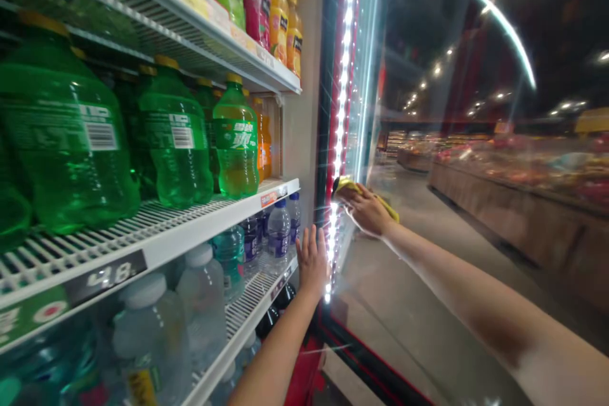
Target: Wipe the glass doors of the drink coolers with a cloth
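- Your left hand [312, 261] is raised with the forearm coming up from below, palm flat and fingers together and straight, resting against the fridge's side wall [304, 139] just beside the lit door edge.
- Your right hand [365, 209] reaches forward on a nearly straight arm, fingers spread lightly and pressed down on a yellow cloth [349, 187], holding it against the inner face of the open glass door [428, 139].
- One cloth is in view; it sits under and just above your right fingers, bunched against the strip of white lights [340, 114] along the door frame, with a corner sticking out past your wrist.
- Your two hands are near each other, the light strip running between them.
- On the middle shelf [209, 216] you can count at least three large green bottles [174, 133] in front, with more behind that are too hidden to count, plus an orange one at the far end.
- The shelf below holds clear water bottles [278, 231]; the top shelf carries four bottles: green, pink and two orange.
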`<action>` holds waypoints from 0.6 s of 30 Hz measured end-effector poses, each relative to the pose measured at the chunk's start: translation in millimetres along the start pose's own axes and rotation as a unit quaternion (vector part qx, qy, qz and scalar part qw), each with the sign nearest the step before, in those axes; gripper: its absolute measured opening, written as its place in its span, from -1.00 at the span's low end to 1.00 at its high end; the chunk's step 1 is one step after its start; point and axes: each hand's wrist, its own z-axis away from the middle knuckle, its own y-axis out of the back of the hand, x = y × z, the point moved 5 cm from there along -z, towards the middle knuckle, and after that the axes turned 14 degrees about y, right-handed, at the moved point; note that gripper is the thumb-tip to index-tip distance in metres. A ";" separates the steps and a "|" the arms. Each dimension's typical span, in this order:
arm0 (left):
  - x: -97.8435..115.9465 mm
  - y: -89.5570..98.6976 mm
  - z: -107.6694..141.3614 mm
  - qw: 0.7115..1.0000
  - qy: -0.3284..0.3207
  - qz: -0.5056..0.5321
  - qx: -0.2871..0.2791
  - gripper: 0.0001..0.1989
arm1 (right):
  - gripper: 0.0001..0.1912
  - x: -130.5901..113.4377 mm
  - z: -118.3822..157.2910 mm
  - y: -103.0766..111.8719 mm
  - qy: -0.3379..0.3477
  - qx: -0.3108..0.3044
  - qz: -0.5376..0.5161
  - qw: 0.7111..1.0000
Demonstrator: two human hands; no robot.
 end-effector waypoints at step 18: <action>37.6 6.9 -6.8 0.999 -0.036 0.024 0.007 -0.04 | -0.56 3.4 21.4 15.4 -0.030 -0.015 0.005 0.999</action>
